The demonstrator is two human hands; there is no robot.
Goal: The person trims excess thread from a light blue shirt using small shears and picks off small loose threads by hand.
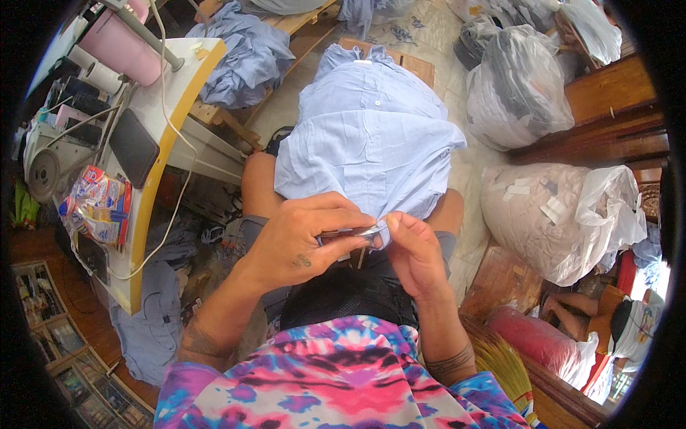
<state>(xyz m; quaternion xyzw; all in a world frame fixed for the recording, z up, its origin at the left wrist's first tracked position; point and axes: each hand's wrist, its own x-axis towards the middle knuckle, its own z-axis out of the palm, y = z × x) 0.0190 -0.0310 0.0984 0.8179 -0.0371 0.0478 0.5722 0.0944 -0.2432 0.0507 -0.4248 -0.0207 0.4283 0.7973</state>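
Observation:
A light blue button-up shirt lies spread over my lap and knees, its button front facing up. In my left hand is a small pair of metal thread snips, gripped between thumb and fingers. The snips' tip points right and meets the shirt's near edge. My right hand pinches that edge between thumb and forefinger, just beside the tip. Both hands are close together over my lap. Whether the blades are parted cannot be made out.
At left stands a white table with a yellow edge, a phone, a pink tumbler and a colourful packet. More blue garments are heaped beyond it. Filled plastic bags and a broom are at right.

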